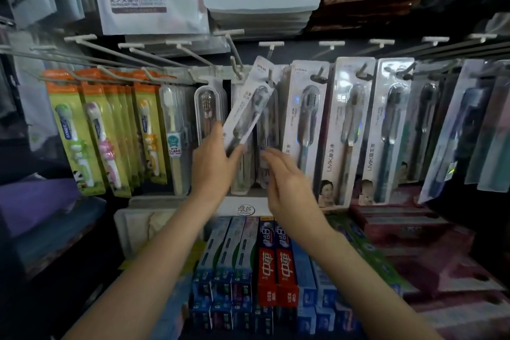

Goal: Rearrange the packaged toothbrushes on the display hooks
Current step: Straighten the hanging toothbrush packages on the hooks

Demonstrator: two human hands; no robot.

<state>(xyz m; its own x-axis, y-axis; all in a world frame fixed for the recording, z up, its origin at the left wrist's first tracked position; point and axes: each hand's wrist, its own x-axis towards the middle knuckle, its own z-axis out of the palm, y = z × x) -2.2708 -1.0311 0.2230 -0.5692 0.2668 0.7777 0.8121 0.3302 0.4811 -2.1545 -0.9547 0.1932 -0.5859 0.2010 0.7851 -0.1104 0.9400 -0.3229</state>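
Between the thumb and fingers of the left hand (214,165) a white toothbrush pack (247,103) is pinched by its lower end, tilted with its top leaning to the right and up towards a bare hook (234,59). Whether the pack's hang hole is already over a hook tip cannot be told; the top corner lies just beside one. The step in hand is judged to be the hanging, or the lifting off, of this one pack. Next, its hole would have to be lined up with the hook end and the pack slid along the wire while it is kept upright.

Just right of those fingers, the right hand (287,182) is held with fingers loosely straight and nothing grasped, its blurred fingertips near the packs hanging behind.

Farther out to the right, three white carded toothbrushes (345,130) are seen at the front of their hooks, with darker packs beyond them that are too blurred to count. To the left, two clear-cased brushes (205,119) and at least three orange-and-green children's packs (91,130) are hung. One pack is in hand.

Below the wrists, two red toothpaste boxes (277,273) are counted among blue ones.
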